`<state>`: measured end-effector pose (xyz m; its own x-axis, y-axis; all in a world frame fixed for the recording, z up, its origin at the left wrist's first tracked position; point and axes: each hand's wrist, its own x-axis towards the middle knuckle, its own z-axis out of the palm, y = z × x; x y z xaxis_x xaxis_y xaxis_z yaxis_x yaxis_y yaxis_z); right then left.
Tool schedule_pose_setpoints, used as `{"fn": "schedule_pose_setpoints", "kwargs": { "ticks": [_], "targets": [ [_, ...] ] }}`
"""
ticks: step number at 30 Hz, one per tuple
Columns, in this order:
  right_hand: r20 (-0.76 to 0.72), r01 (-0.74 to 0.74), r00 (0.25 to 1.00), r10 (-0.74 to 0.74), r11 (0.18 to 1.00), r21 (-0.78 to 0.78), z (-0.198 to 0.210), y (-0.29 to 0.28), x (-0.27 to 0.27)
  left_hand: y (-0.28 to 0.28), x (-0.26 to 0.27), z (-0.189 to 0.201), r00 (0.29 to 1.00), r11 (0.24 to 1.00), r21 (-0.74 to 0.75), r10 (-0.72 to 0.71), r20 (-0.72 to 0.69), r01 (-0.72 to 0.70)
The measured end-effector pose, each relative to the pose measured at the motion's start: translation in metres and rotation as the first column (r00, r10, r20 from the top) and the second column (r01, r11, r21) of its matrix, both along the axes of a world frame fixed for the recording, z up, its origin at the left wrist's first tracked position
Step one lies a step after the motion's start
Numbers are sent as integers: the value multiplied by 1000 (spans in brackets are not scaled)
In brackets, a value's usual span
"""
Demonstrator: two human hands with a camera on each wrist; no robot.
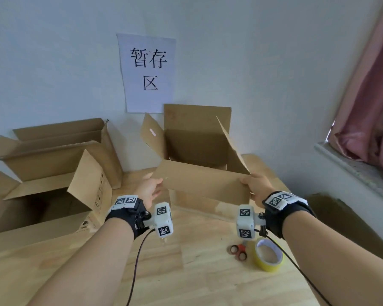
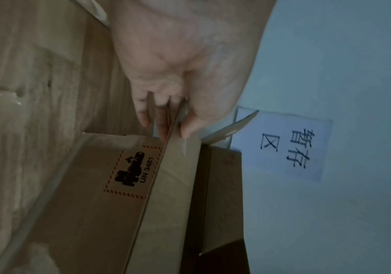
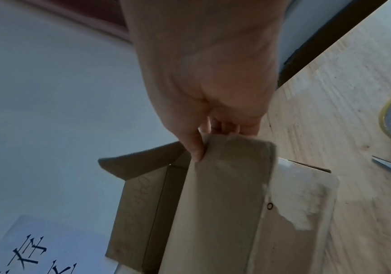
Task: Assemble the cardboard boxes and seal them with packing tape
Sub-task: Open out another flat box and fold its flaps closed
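Nearest me on the counter (image 1: 142,261) lie the yellow tape roll (image 1: 269,255) and red-handled scissors (image 1: 238,251), untouched. My left hand (image 1: 149,189) pinches the left end of the front flap (image 1: 203,184), thumb on top and fingers (image 2: 142,113) beneath; my right hand (image 1: 255,186) pinches the right end likewise, thumb over, fingers (image 3: 230,128) curled under. Beyond stands the open cardboard box (image 1: 197,146) near the wall, with two more open boxes (image 1: 53,173) to the left.

Paper sign (image 1: 148,72): white, stuck on the wall, big black Chinese writing.
Curtain (image 1: 372,96): pink, hanging at the right.
Window ledge (image 1: 354,166): grey, under the curtain.
Table (image 1: 199,281): light wood.
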<state>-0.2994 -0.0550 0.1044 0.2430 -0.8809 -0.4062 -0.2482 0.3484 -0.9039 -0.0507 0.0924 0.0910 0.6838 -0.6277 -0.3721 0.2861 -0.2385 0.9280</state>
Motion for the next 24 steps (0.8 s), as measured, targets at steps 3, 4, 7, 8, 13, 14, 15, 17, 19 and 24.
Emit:
{"fn": "schedule_pose_setpoints", "kwargs": {
  "ticks": [3,4,7,8,13,14,15,17,19,24],
  "targets": [
    [-24,-9,1000,10,1000,14,1,-1,-1,-8,-6,10,949,981,192,-66,310,5],
    [-16,-8,1000,8,1000,10,1,-1,-1,-10,-8,15,893,968,250,-106,437,-7],
    [-5,-13,1000,13,1000,12,2,-1,-1,-16,-16,33,555,923,385,-310,771,-19],
    [-8,-16,1000,16,1000,8,3,-2,-1,-21,-18,38,400,910,413,-386,831,20],
    [-17,-16,1000,15,1000,-8,1,-7,-2,-48,-36,47,-62,512,773,-818,572,375],
    [-25,-19,1000,18,1000,-5,0,-7,-3,-52,-41,45,-117,413,832,-868,483,370],
    [-35,-29,999,29,1000,2,0,-7,-3,-57,-45,43,-169,343,875,-893,417,341],
    [-41,-45,998,45,999,-1,2,-8,-6,-65,-52,39,-252,291,922,-901,354,257],
    [-63,-72,995,72,997,-3,7,-10,-8,-71,-54,34,-283,287,935,-897,339,210],
    [-304,-208,935,180,976,-61,8,-21,-10,-73,-50,33,-315,313,928,-876,364,203]
  ]
}}
